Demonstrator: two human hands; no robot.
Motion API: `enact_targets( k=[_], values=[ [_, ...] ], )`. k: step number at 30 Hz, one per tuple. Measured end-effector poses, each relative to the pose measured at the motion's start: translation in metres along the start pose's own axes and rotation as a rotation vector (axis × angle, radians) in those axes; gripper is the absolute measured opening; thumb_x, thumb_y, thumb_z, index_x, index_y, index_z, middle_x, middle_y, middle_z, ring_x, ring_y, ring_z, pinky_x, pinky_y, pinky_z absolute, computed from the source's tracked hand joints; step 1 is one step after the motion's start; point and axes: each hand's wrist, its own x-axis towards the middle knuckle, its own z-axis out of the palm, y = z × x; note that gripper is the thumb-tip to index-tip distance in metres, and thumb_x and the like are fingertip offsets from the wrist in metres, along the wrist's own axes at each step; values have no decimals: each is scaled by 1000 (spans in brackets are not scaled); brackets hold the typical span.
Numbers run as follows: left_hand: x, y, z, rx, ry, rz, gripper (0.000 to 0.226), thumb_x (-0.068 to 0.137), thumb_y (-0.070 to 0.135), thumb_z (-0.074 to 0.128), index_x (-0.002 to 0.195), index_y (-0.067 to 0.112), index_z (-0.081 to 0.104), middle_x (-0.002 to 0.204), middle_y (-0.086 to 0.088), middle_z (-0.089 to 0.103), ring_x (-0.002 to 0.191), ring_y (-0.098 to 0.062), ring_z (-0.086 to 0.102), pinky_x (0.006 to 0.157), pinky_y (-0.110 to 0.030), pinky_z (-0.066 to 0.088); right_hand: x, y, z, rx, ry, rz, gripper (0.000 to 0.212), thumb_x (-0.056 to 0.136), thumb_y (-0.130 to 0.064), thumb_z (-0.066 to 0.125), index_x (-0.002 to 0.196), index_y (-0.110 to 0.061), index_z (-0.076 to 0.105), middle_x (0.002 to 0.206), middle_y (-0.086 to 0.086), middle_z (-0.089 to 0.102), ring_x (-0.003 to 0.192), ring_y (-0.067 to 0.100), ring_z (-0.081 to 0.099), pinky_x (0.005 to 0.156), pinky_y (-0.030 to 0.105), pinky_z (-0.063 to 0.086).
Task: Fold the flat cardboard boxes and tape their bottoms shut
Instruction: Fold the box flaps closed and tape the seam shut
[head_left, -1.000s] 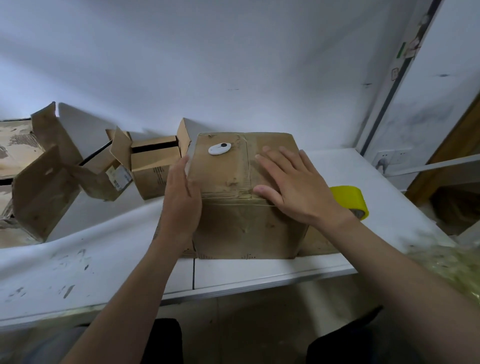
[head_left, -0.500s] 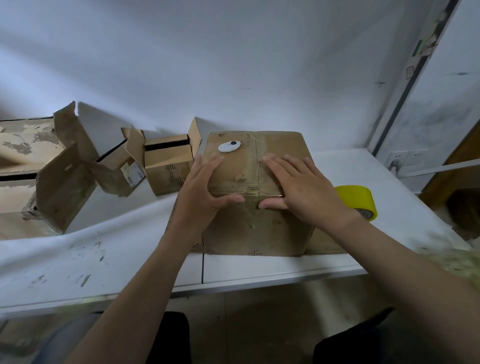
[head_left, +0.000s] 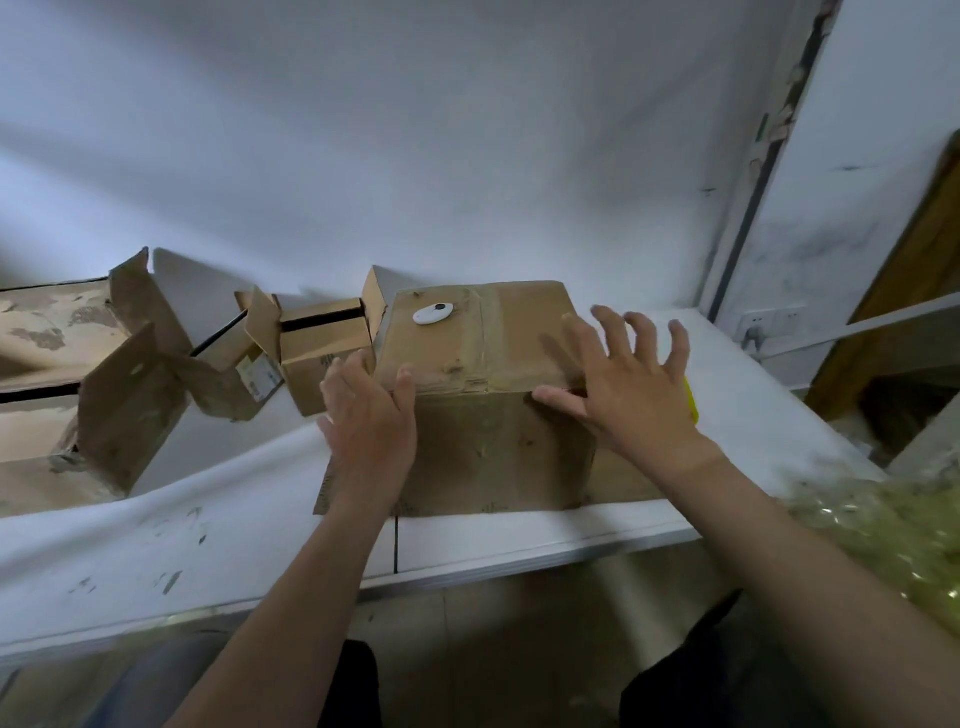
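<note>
Two bare forearms reach forward over the near edge of the white, scuffed bench (head_left: 156, 530). The left hand (head_left: 369, 426) is flat and open, its fingers straight against the upper left corner of the cardboard box (head_left: 488, 447) and its thumb lying at the box's front top edge; it grips nothing. The right hand (head_left: 628, 384) is also open, with fingers spread wide over the right part of the box top. Its thumb meets the front top edge, but whether the fingers touch the cardboard cannot be told.

The box stands near the front of the bench, between the hands. Its upper face is closed, with a taped seam running front to back, so nothing inside shows. Flaps lie flat on the bench at its foot on both sides. A small white oval object (head_left: 434, 313) rests on the far left of the top.

Just behind the right hand, a sliver of the yellow tape roll (head_left: 691, 402) peeks out. To the lower right is crumpled greenish plastic (head_left: 893, 525).

Farther back, left of the box, a small box (head_left: 324, 353) shows raised flaps and a dark gap. Beside it sit a labelled box (head_left: 228, 364) and a large open box (head_left: 62, 374), their interiors hidden.
</note>
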Motion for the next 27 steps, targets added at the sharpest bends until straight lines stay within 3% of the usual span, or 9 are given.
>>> enact_targets(
  k=[2, 4, 8, 11, 14, 17, 20, 24, 27],
  values=[
    [6, 0, -2, 6, 31, -19, 48, 100, 48, 43, 133, 14, 42, 138, -11, 43, 128, -32, 45, 109, -65, 33, -10, 34, 0, 128, -32, 187, 90, 83, -91, 23, 142, -26, 41, 139, 8, 53, 126, 38, 49, 108, 61, 26],
    [8, 1, -1, 4, 62, -41, 45, 100, 46, 47, 132, 13, 43, 133, -9, 46, 123, -31, 48, 109, -65, 32, -19, 59, 0, 449, -148, 325, 89, 78, -91, 31, 133, -23, 46, 123, 9, 61, 116, 36, 57, 98, 50, 39],
    [14, 1, -10, 45, 148, -55, 44, 101, 41, 52, 132, 11, 44, 128, -12, 50, 119, -34, 52, 108, -62, 36, -36, 59, 6, 830, -217, 265, 59, 81, -65, 59, 119, -20, 52, 109, -2, 54, 102, 22, 55, 76, 31, 44],
    [13, 5, -24, 160, 255, -28, 39, 101, 35, 53, 128, 7, 49, 125, -15, 54, 117, -37, 52, 108, -53, 33, -42, 41, -2, 992, -248, 187, 60, 71, -70, 60, 113, -28, 51, 103, -13, 53, 93, 6, 55, 68, 18, 42],
    [-11, 32, -21, 168, 171, 239, 35, 101, 31, 48, 130, 11, 48, 135, -13, 50, 133, -37, 42, 116, -59, 28, -48, 12, -5, 1065, -294, 77, 59, 70, -69, 64, 114, -33, 49, 107, -16, 52, 96, 1, 54, 70, 11, 43],
    [-43, 48, -9, 156, 1, 525, 37, 100, 34, 40, 127, 12, 55, 138, -11, 53, 141, -36, 40, 121, -56, 20, -65, -21, 3, 1069, -435, -76, 53, 85, -61, 65, 126, -36, 43, 119, -8, 48, 110, 12, 50, 89, 31, 49],
    [-55, 33, -11, 249, -92, 588, 45, 102, 38, 36, 127, 14, 63, 139, -2, 59, 144, -25, 39, 124, -47, 15, -75, -28, 6, 1117, -388, -179, 54, 88, -55, 67, 134, -38, 45, 122, -15, 49, 114, 6, 50, 93, 37, 49],
    [-54, 13, -18, 414, -121, 594, 51, 104, 46, 32, 137, 21, 61, 147, 5, 56, 144, -18, 41, 124, -43, 13, -64, -19, -3, 1149, -234, -210, 47, 78, -46, 82, 116, -50, 55, 108, -13, 62, 102, 6, 58, 83, 31, 51],
    [-50, 12, -17, 424, -142, 602, 54, 104, 50, 31, 141, 23, 59, 149, 5, 54, 143, -16, 43, 121, -43, 25, -51, -16, -7, 1006, -169, -313, 48, 75, -32, 86, 118, -34, 65, 97, -10, 61, 89, 3, 56, 74, 16, 42]
  ],
)
